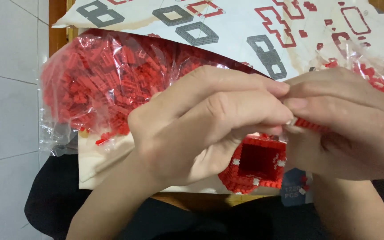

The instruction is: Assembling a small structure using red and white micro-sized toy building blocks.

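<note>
The red brick strip (310, 125) sits pinched between your 2 hands, your left hand (201, 129) and right hand (352, 129) both closing their fingers (263, 86) on it. It hangs just above a hollow red brick model (256, 164) by the bag of red bricks (94, 84) and the instruction sheet (236, 22).

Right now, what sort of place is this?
Likely a home hobby spot: a clear bag of tiny red bricks, a printed instruction sheet, and a half-built red block model over a tiled floor.

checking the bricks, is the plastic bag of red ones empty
No, the bag is packed with red bricks, lying left of the left hand.
</note>
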